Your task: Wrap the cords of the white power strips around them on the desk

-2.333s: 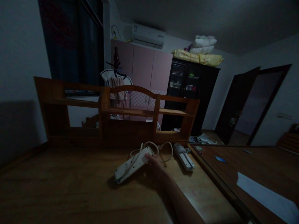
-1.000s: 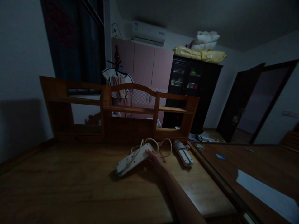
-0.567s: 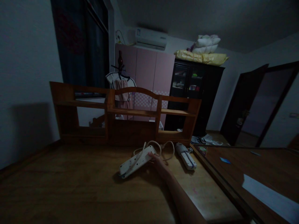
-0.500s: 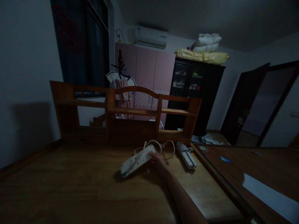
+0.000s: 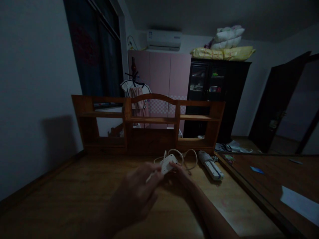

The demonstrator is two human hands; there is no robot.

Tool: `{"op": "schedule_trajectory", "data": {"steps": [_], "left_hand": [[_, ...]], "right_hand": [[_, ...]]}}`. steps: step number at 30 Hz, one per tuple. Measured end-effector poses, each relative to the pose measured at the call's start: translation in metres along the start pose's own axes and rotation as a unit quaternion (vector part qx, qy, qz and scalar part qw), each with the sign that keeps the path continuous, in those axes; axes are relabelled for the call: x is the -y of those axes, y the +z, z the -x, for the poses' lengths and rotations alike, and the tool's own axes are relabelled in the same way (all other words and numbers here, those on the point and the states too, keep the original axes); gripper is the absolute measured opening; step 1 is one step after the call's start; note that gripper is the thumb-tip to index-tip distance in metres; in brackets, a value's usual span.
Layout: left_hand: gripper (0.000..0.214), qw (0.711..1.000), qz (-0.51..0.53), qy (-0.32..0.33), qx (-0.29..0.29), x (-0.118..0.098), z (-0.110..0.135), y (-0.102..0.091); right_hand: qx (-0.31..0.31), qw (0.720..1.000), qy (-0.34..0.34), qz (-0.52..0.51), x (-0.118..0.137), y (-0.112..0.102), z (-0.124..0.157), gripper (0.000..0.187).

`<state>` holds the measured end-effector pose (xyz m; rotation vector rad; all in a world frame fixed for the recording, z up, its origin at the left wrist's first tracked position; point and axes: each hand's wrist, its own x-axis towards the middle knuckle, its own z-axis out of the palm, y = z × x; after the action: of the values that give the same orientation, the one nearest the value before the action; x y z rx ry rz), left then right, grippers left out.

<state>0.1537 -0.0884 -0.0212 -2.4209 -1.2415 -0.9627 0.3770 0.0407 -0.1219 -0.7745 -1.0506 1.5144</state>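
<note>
A white power strip (image 5: 167,165) is tilted over the wooden desk, its screw-dotted side facing up. My right hand (image 5: 177,168) grips its far right end, thumb on top. Across its near end comes my left hand (image 5: 142,187), blurred, with thumb and fingers drawn together in a pinch. A thin pale strip shows between those fingers; whether it is cord or the power strip's edge I cannot tell. The white cord (image 5: 191,151) loops behind the power strip on the desk. Much of the power strip's near half is hidden by my left hand.
To the right lies a second white power strip (image 5: 211,167) with its grey cord wrapped round one end. A wooden shelf unit (image 5: 151,120) stands along the desk's back edge. Beyond the desk's raised right edge, a brown surface holds white paper (image 5: 297,200) and a blue card (image 5: 257,170).
My left hand has come into view from below and reached the power strip. The right hand keeps its hold. The whole view has shifted, so the room appears further right.
</note>
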Motion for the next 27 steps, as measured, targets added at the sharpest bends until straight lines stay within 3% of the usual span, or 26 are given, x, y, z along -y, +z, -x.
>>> {"op": "schedule_trajectory", "data": {"steps": [2, 6, 9, 16, 22, 27], "left_hand": [[0.049, 0.999, 0.026, 0.002, 0.02, 0.007, -0.015, 0.025], [0.087, 0.997, 0.043, -0.048, 0.035, 0.03, -0.027, 0.098], [0.091, 0.997, 0.047, -0.042, 0.042, 0.044, -0.024, 0.129], [0.097, 0.998, 0.01, -0.036, 0.043, 0.061, -0.021, 0.124], [0.095, 0.997, -0.029, -0.07, 0.006, 0.078, -0.026, 0.116], [0.093, 0.995, -0.004, -0.096, 0.013, 0.077, -0.028, 0.115]], "right_hand": [[-0.005, 1.0, -0.001, -0.003, -0.001, 0.003, 0.001, 0.039], [-0.025, 1.0, 0.006, 0.006, -0.004, 0.005, -0.003, 0.04], [-0.037, 0.999, -0.009, 0.037, -0.005, 0.005, -0.005, 0.04], [-0.001, 0.995, -0.086, 0.056, 0.011, 0.008, -0.01, 0.041], [0.012, 0.997, -0.073, -0.017, 0.022, 0.001, -0.02, 0.053], [-0.028, 0.994, -0.101, -0.039, 0.024, -0.007, -0.027, 0.045]]}}
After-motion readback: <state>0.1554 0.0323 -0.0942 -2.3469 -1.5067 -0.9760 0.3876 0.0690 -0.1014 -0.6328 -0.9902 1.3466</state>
